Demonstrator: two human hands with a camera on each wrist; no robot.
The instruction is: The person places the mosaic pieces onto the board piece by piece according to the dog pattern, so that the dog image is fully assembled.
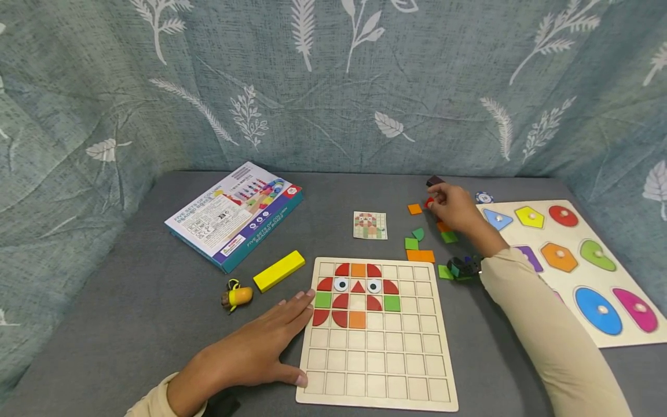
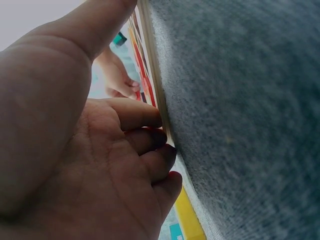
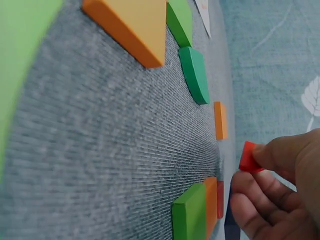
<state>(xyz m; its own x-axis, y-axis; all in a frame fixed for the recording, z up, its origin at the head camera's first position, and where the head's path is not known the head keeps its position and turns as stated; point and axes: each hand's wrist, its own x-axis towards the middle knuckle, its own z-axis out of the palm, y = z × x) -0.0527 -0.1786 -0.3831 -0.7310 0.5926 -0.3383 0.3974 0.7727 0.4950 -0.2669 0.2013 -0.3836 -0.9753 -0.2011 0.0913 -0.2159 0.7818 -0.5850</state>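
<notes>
My right hand (image 1: 456,209) pinches a small red piece (image 3: 247,158) between thumb and fingertips, held above the cloth in the right wrist view. Near it lie orange squares (image 1: 414,209), green squares (image 1: 411,244) and a darker green quarter-round piece (image 1: 418,234). With fingers extended, my left hand (image 1: 255,346) rests against the left edge of a wooden grid board (image 1: 375,370). Red quarter-rounds, green and orange squares, a red triangle (image 1: 357,287) and two eye discs (image 1: 341,284) fill part of its upper left. A pattern card (image 1: 370,225) lies behind the board.
At right lies a shape puzzle board (image 1: 568,284) with knobbed pieces. A boxed set (image 1: 234,214), a yellow block (image 1: 279,271) and an acorn-like toy (image 1: 237,296) are at left. A dark block (image 1: 434,181) and a poker chip (image 1: 484,198) sit toward the back, before the curtain (image 1: 323,116).
</notes>
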